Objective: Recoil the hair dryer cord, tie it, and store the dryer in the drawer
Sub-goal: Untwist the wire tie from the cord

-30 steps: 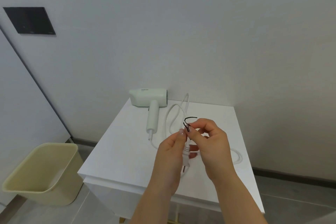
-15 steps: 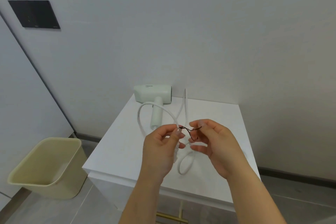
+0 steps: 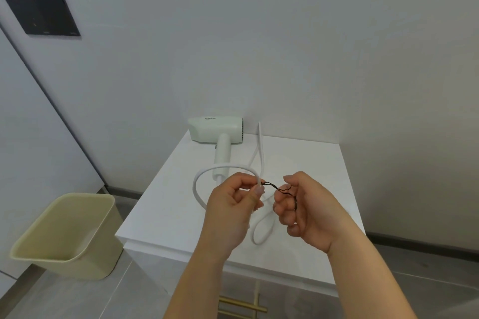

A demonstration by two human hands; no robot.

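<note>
A pale green hair dryer (image 3: 216, 132) lies at the back of the white cabinet top (image 3: 168, 204), handle pointing toward me. Its white cord (image 3: 199, 189) loops left and hangs below my hands. My left hand (image 3: 230, 204) pinches the cord where a thin black twist tie (image 3: 276, 187) is attached. My right hand (image 3: 303, 204) pinches the tie's other end. The tie is stretched between the two hands above the cabinet. A brass drawer handle (image 3: 241, 303) shows below the front edge.
A beige waste bin (image 3: 67, 235) stands on the grey floor left of the cabinet. White walls close in behind and to the right. A dark panel (image 3: 41, 14) is mounted on the wall at upper left.
The black tie was bent up above the cord's plug end; now it is drawn out sideways between my hands. The cord has swung into a wide loop to the left.
</note>
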